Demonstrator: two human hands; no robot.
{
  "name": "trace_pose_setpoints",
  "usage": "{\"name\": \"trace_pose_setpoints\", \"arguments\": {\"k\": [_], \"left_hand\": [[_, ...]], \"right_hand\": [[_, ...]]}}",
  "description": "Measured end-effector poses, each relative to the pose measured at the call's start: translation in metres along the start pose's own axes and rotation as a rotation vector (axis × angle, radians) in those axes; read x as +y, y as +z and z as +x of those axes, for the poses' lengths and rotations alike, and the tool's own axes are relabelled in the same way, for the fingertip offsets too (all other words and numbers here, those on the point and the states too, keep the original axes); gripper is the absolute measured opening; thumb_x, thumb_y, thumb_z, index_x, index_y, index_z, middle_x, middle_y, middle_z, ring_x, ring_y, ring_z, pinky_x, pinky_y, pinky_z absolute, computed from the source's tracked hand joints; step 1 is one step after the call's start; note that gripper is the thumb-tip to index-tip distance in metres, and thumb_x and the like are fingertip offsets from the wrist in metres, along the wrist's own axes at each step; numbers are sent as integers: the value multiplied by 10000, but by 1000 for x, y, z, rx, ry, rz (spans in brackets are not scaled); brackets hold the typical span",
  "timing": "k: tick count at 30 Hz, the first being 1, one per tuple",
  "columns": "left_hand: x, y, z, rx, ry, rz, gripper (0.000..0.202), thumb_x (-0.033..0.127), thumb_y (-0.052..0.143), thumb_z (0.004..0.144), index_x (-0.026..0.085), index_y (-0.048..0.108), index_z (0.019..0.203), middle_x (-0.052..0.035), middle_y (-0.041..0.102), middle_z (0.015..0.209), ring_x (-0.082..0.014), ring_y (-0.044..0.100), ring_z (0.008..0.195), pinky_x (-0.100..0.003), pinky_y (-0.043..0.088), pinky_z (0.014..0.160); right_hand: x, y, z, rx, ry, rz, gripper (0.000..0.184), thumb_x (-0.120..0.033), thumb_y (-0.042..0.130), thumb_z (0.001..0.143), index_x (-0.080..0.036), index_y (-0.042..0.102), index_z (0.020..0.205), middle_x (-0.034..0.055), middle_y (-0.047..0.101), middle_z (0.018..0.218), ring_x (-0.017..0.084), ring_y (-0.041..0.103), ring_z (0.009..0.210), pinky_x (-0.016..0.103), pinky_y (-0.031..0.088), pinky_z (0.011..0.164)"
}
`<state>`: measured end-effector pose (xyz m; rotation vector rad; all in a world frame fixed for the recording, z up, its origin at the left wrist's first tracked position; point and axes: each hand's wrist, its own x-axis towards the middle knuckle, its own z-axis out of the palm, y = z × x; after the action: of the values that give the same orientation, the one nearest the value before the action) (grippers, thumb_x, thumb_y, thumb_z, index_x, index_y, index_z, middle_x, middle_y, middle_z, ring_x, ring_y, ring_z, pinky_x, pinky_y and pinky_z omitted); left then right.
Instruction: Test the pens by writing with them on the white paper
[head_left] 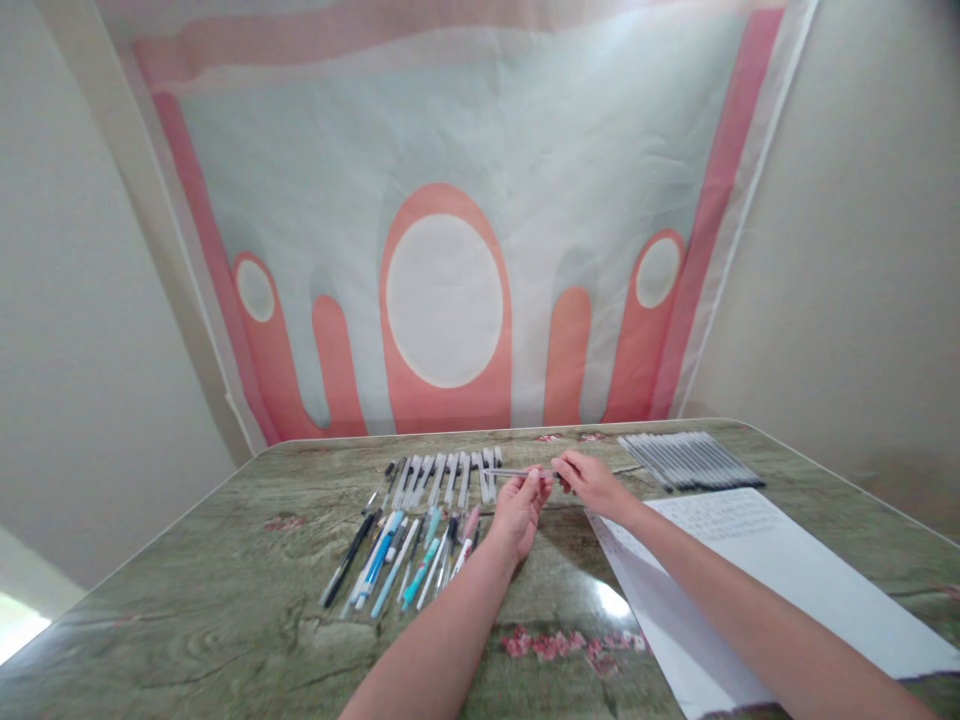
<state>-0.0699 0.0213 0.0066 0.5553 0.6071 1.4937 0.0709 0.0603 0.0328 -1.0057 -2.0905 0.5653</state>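
Over the middle of the table, my left hand (523, 505) is closed around the barrel of a slim pen (510, 472), whose thin end points left. My right hand (589, 478) pinches the pen's dark right end, close beside the left fingers. Whether that end is a separate cap I cannot tell. Just left of the hands lies a row of white and clear pens (436, 480) with dark ends. Nearer to me is a group of mixed coloured pens (386, 560), partly hidden behind my left forearm.
To the right lies a row of many clear refills or slim pens (690, 460) with dark tips. A sheet of paper with handwriting (795, 590) lies under my right forearm. The wood-patterned table (225, 580) ends at a wall with a pink and grey hanging (450, 120).
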Motion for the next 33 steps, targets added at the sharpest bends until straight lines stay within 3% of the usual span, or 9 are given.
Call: {"name": "trace_pose_setpoints", "arguments": {"k": [7,15,19,25,30,33], "left_hand": [[1,-2,3,64,20,-48,153,147,638,709,109,578,845,-45,644,753,-69,606,651,-177,485,704],[2,-1,1,48,2,-33,165,164,649,700,108,583,841,-36,636,713,-78,608,665,-181,480,711],[1,0,1,52,12,-43,174,166,648,702,106,581,851,-31,633,704,-72,605,662,-172,476,712],[1,0,0,12,-12,-26,187,170,656,693,104,585,853,-32,633,702,-77,606,663,-178,483,703],[0,-1,1,45,-5,-54,169,160,648,701,107,582,847,-32,632,713,-75,606,663,-170,487,696],[1,-1,1,36,-18,-48,178,157,649,700,105,580,856,-37,635,723,-73,604,657,-165,487,686]], "right_hand": [[-1,-4,-2,-52,-74,36,230,-384,466,807,-168,545,814,14,591,712,117,516,615,219,381,546],[-3,-1,-2,-130,-14,23,410,-420,298,880,-167,526,652,-4,558,573,102,498,513,223,370,532],[-4,-2,-2,-78,-49,52,291,-430,397,842,-172,524,794,-9,567,650,109,509,569,217,375,534],[1,1,-1,-110,18,90,456,-452,278,878,-166,503,603,-2,523,541,107,489,509,227,376,515],[3,-1,-1,-94,9,159,327,-464,392,837,-170,514,764,-12,553,626,106,507,545,215,388,511],[4,-1,-1,-83,-13,135,329,-458,398,836,-170,510,722,-12,550,612,102,498,546,212,386,516]]}}
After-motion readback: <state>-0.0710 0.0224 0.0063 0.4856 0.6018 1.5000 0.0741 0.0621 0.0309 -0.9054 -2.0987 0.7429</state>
